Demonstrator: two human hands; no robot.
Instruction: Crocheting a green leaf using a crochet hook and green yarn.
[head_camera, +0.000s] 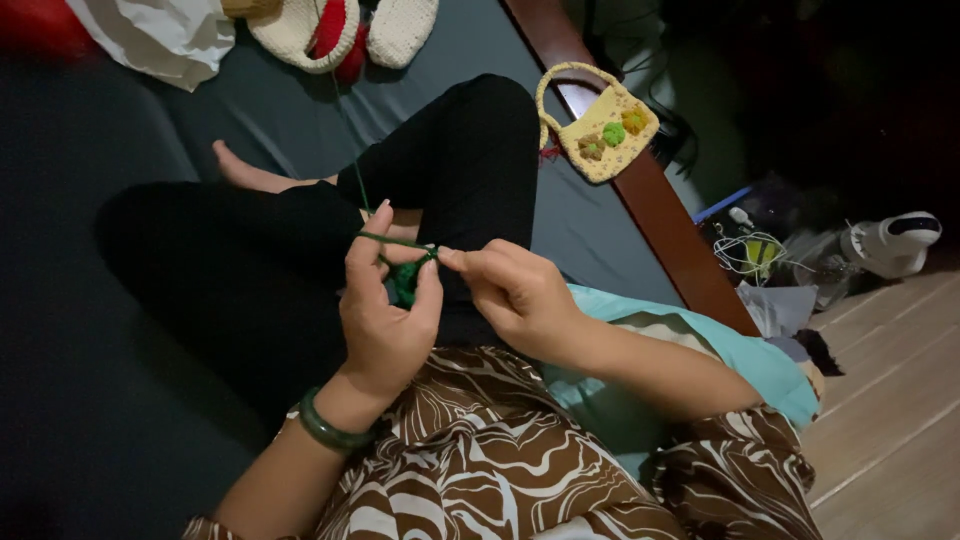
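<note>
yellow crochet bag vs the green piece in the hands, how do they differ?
The yellow bag is larger and looks finished, with handle and pompoms; the green piece is small and plain. The bag lies untouched on the wooden edge; the left hand and right hand hold the green piece. Both look crocheted.

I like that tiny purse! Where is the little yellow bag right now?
In the head view, the little yellow crocheted bag lies up and to the right of the hands, on the wooden bed edge, beside the bent knee.

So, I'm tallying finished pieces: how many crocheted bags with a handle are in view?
1: a yellow crocheted bag with pom-poms, lying on the wooden bed edge right of the knee. Others may be hidden beyond the frame.
</note>
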